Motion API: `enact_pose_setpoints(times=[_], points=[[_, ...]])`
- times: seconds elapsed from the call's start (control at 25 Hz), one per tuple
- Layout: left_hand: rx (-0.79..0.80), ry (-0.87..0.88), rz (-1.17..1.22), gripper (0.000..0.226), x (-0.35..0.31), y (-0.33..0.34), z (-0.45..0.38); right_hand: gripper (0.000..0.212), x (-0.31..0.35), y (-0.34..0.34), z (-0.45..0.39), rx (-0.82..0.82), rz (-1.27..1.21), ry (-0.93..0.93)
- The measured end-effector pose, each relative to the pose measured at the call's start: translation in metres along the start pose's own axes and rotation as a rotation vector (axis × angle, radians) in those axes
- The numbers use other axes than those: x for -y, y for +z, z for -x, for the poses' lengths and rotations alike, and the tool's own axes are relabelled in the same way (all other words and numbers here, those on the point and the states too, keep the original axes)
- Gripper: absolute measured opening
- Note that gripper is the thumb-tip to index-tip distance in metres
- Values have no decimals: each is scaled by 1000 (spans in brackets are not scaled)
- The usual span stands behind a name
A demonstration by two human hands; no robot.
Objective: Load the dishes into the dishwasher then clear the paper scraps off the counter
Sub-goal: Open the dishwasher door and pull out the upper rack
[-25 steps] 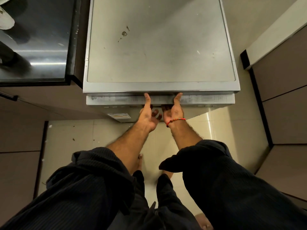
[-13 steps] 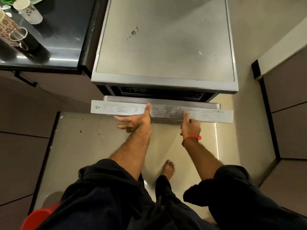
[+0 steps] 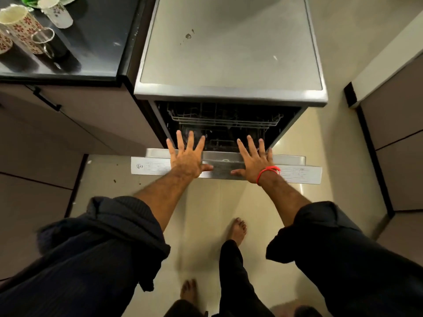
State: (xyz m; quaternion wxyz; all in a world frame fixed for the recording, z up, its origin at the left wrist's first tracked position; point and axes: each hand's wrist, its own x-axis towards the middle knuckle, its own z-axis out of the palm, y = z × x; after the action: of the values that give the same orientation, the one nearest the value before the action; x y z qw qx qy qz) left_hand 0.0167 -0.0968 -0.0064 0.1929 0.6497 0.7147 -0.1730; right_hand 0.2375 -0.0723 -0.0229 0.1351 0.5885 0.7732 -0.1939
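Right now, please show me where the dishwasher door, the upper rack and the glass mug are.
dishwasher door (image 3: 295, 173), head view, its control strip.
upper rack (image 3: 219, 120), head view, front wire edge.
glass mug (image 3: 43, 38), head view, its rim.

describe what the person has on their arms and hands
Both arms wear dark navy ribbed sleeves, bunched up near the elbows so the forearms are bare. The right hand has a red thread band tied round the wrist. The left hand wears nothing: no rings, watch or gloves show on either.
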Motion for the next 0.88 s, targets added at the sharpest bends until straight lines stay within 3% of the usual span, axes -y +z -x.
enact_pose_setpoints(times=[0.12, 0.24, 0.48, 0.6, 0.72, 0.88], points=[[-24, 90, 67, 85, 8, 58, 31, 97, 3, 28, 18, 129, 78, -22], [-113, 135, 76, 80, 13, 130, 65, 95, 7, 85, 54, 102, 91, -26], [-14, 170, -15, 72, 15, 267, 119, 85, 18, 232, 122, 151, 64, 31], [50, 163, -34, 78, 14, 354, 130, 86, 10, 317, 141, 199, 63, -3], [90, 134, -51, 99, 10, 440, 128, 101, -2, 401, 150, 246, 73, -53], [166, 134, -33, 110, 8, 527, 118, 115, -16, 498, 146, 305, 86, -111]])
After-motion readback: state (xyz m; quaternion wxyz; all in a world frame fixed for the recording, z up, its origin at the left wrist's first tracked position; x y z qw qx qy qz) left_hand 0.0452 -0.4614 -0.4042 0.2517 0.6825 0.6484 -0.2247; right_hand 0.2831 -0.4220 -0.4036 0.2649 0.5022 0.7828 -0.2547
